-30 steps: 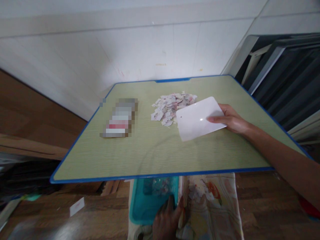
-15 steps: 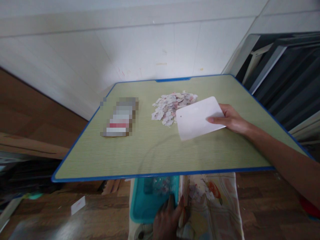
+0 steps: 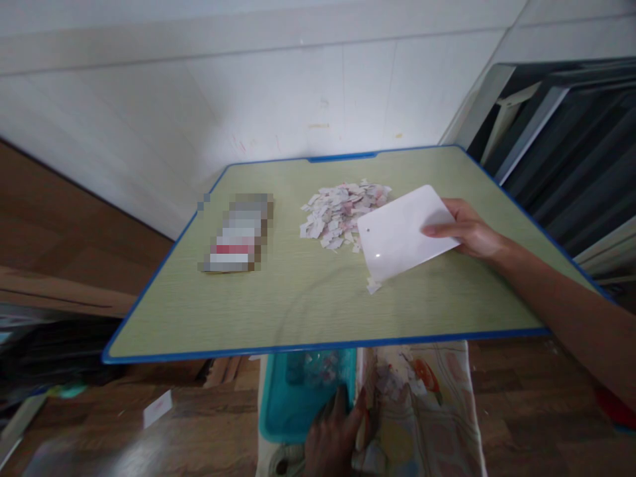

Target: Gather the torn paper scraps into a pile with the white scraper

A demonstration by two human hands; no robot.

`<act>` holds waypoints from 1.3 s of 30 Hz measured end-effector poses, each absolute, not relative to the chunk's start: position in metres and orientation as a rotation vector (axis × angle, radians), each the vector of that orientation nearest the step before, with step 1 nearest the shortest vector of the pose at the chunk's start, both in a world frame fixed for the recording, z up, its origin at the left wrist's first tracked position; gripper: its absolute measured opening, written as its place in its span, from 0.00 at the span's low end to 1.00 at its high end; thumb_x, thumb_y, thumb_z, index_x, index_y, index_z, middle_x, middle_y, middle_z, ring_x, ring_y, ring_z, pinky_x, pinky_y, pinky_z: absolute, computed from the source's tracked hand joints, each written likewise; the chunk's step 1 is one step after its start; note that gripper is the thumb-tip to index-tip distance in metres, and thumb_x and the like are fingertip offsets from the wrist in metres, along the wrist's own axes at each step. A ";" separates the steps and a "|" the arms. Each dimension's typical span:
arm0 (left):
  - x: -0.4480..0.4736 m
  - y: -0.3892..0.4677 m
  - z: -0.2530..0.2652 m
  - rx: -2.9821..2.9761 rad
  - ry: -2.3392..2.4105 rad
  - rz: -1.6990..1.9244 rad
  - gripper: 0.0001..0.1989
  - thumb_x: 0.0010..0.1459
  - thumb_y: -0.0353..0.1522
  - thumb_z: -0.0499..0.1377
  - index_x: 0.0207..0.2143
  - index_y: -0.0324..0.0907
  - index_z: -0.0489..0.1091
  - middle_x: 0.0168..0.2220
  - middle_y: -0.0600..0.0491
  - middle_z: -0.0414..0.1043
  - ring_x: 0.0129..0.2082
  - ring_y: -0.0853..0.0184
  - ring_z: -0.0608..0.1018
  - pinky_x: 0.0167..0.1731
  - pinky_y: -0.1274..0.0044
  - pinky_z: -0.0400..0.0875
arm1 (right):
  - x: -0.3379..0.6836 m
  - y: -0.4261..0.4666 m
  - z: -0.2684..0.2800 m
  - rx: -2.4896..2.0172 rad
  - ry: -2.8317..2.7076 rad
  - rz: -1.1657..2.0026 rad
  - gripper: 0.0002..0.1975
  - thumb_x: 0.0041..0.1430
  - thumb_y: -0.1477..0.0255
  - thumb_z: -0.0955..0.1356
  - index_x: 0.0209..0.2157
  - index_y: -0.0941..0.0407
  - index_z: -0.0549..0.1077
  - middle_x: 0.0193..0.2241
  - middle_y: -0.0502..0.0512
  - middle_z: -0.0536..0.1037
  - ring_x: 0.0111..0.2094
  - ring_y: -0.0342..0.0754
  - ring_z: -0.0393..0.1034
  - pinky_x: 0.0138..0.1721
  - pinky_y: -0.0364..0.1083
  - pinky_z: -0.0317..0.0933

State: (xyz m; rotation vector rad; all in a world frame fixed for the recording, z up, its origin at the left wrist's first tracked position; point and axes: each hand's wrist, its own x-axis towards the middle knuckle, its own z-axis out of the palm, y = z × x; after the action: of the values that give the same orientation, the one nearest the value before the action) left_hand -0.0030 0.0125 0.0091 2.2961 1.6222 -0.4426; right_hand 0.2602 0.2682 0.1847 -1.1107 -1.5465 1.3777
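Note:
My right hand (image 3: 467, 230) grips a white plastic card (image 3: 403, 233) by its right edge and holds it slanted over the green table (image 3: 308, 305). Its left edge sits beside a pile of torn paper scraps (image 3: 342, 212). One loose scrap (image 3: 372, 286) lies under the card's lower corner. Below the table's front edge, my left hand (image 3: 334, 436) holds the rim of a teal bin (image 3: 288, 404) with paper scraps inside.
A blurred flat packet (image 3: 237, 233) lies on the table's left part. Patterned cloth (image 3: 422, 411) covers my lap beside the bin. Dark framed panels (image 3: 561, 146) lean at the right. A paper slip (image 3: 158, 408) lies on the wooden floor.
The white card has shifted slightly right and tilted up, with my right hand. A small scrap now shows on the table under its lower corner. My left hand has not moved.

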 end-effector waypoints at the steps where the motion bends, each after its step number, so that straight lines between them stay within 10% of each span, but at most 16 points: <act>1: -0.003 0.013 0.010 2.310 1.625 -0.429 0.41 0.44 0.27 0.58 0.56 0.56 0.40 0.51 0.44 0.62 0.42 0.60 0.71 0.35 0.72 0.69 | 0.260 0.268 0.185 -1.107 -1.536 1.383 0.13 0.39 0.72 0.71 0.32 0.57 0.72 0.25 0.49 0.73 0.22 0.42 0.66 0.20 0.40 0.57; 9: 0.000 0.015 0.011 2.175 1.593 -0.506 0.57 0.26 0.35 0.68 0.56 0.55 0.37 0.55 0.40 0.56 0.46 0.54 0.68 0.38 0.67 0.68 | 0.258 0.264 0.184 -1.125 -1.635 1.444 0.13 0.40 0.72 0.71 0.33 0.56 0.72 0.26 0.49 0.74 0.23 0.42 0.67 0.22 0.40 0.59; 15: -0.002 0.013 0.009 2.211 1.565 -0.444 0.47 0.38 0.32 0.62 0.57 0.53 0.38 0.54 0.39 0.56 0.46 0.56 0.68 0.39 0.69 0.67 | 0.251 0.262 0.184 -1.122 -1.662 1.328 0.14 0.41 0.70 0.70 0.33 0.57 0.72 0.28 0.49 0.74 0.24 0.43 0.67 0.23 0.40 0.59; 21: -0.001 0.013 0.008 2.162 1.599 -0.477 0.56 0.27 0.32 0.67 0.57 0.54 0.38 0.56 0.40 0.55 0.47 0.54 0.67 0.41 0.67 0.66 | 0.239 0.257 0.188 -1.083 -1.801 1.289 0.14 0.43 0.69 0.70 0.35 0.58 0.71 0.30 0.50 0.74 0.27 0.43 0.68 0.27 0.41 0.60; 39: -0.003 0.010 0.005 2.365 1.651 -0.423 0.40 0.45 0.24 0.55 0.56 0.58 0.40 0.51 0.46 0.62 0.40 0.61 0.72 0.33 0.73 0.71 | 0.233 0.250 0.185 -0.992 -1.674 1.437 0.12 0.42 0.72 0.70 0.33 0.59 0.72 0.27 0.49 0.73 0.24 0.40 0.66 0.23 0.38 0.58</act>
State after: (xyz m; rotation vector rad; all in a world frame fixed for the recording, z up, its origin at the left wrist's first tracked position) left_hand -0.0029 0.0098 0.0046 2.3649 1.6507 -0.4228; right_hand 0.2326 0.2503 0.1850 -0.9917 -1.6741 1.4368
